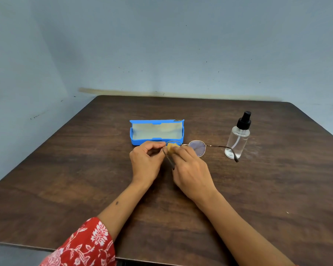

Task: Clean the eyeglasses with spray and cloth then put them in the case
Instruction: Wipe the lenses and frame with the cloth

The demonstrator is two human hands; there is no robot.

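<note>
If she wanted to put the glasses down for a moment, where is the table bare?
Bare table lies left of the blue case, right of the spray bottle, and behind both. It is crowded mid-table, where both hands work the glasses before the case.

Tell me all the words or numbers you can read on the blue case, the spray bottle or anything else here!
There are none to read.
Blue case: a small dark badge on the lid's corner, too small and blurred to read.
Spray bottle: clear, no label showing.
Eyeglasses and yellow cloth: no writing visible.
</note>
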